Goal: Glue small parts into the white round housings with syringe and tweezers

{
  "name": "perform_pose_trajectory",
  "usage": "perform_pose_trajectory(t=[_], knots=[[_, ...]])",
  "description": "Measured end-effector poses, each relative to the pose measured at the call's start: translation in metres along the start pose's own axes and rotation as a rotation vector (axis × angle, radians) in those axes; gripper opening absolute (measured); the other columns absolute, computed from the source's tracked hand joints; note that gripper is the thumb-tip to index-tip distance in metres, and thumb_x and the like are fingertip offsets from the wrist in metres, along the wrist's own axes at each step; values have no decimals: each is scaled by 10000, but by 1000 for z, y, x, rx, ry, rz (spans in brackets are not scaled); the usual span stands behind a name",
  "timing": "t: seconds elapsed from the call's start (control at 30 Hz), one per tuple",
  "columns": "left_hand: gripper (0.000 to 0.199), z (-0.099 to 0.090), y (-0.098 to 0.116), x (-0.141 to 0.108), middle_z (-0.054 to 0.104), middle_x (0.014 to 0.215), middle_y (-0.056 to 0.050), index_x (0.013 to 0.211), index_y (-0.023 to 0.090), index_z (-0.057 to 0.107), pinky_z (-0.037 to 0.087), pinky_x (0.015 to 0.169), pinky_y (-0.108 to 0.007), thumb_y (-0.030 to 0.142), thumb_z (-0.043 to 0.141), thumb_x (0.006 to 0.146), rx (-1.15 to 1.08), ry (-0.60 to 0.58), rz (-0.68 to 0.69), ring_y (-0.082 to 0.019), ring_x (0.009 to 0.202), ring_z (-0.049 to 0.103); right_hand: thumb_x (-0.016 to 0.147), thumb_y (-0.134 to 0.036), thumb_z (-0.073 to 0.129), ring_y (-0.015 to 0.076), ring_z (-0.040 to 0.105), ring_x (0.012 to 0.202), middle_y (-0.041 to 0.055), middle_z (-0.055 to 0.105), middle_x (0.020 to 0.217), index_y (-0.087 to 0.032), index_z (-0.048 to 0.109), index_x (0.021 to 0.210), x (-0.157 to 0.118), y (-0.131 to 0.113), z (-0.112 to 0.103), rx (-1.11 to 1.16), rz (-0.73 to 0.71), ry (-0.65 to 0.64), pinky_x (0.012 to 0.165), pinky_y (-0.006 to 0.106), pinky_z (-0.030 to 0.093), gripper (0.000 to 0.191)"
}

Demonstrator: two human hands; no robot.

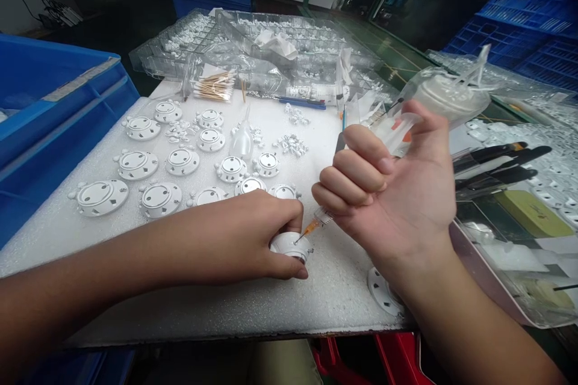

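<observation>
Near the front of the white foam sheet [329, 307], my left hand [257, 231] pinches a small round white part [289, 243] between thumb and fingers. My right hand [388, 186] is wrapped round a clear syringe [323, 215] with an orange needle hub [310, 227]. The needle slants down to the left, and its tip is at the top surface of the white part. Several round white discs [102, 195] with raised centres lie beyond my left hand. Another white disc [382, 289] sits partly hidden below my right wrist.
Cotton swabs [214, 85], a clear dropper bottle [242, 141] and small white piece piles [291, 144] lie farther back. Clear trays [194, 36] stand behind. A blue crate [67, 96] is at left; a box [497, 277] with a yellow sponge [536, 213] is at right.
</observation>
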State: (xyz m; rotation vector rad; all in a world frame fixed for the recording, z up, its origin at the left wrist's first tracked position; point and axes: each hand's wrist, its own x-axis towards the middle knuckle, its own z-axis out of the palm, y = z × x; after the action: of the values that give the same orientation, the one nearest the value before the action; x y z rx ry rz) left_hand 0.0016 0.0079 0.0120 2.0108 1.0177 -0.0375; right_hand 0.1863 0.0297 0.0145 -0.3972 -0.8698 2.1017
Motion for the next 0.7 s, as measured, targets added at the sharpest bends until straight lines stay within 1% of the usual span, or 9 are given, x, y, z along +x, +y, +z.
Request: perform_pose_trajectory(t=[0.13,0.3,0.47,0.57,0.7], knots=[[305,1,-2,2,551,733,60,794,236,503,328,487,-244,509,636,818,-1,1,21,-116,616,505,855,-643,450,86,174,365,-61,153,386,-201,185,520,-1,0,3,-28,-27,16,385,248,196,615],[320,2,-5,3,558,735,66,820,244,516,329,485,-240,535,649,808,2,5,31,-115,626,520,860,-599,457,88,174,358,-56,151,387,-201,186,509,-5,0,10,-96,-58,45,379,249,202,595],[333,3,-7,2,564,748,64,829,241,515,330,500,-243,545,648,810,19,17,45,-118,647,526,832,-579,497,83,178,350,-59,143,377,-199,200,501,-7,2,15,-135,-124,67,373,244,192,586],[337,3,-7,3,562,738,65,814,236,513,328,500,-244,548,640,817,22,19,52,-113,632,519,855,-581,459,82,181,348,-58,147,374,-196,202,498,-7,3,15,-140,-142,88,375,246,190,585],[328,3,-6,3,564,737,68,824,239,521,329,498,-244,542,646,815,22,22,46,-112,632,523,880,-628,385,81,172,343,-59,139,369,-196,198,494,-8,2,19,-158,-148,120,375,252,177,609]])
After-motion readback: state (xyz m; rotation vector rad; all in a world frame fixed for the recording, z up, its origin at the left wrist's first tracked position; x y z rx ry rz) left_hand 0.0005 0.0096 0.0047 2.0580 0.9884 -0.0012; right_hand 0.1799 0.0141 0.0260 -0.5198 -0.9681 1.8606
